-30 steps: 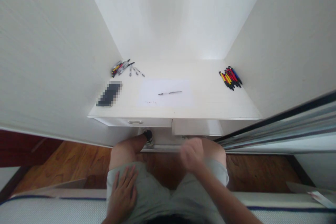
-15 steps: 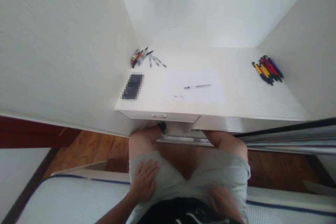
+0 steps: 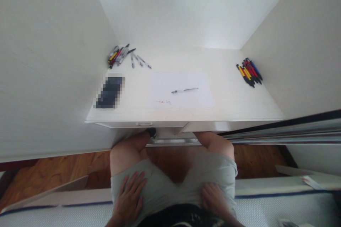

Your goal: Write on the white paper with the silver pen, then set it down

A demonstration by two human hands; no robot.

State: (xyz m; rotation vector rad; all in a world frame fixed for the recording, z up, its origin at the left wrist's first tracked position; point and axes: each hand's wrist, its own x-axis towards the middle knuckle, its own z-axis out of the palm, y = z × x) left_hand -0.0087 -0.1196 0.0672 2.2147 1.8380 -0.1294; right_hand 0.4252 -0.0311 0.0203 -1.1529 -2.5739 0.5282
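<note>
Pen (image 3: 184, 90) lies untouched on the paper (image 3: 181, 90), well ahead of both hands: left hand (image 3: 129, 198) and right hand (image 3: 214, 200) rest flat and empty on the thighs. Next comes a forward reach.

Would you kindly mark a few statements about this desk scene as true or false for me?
1. A pen lies on the sheet of paper. True.
2. The left hand holds a pen. False: it rests flat on the thigh.
3. A bunch of red, yellow and blue pens lies at the desk's right. True.
4. The right hand touches the paper. False: it rests on the shorts.
</note>
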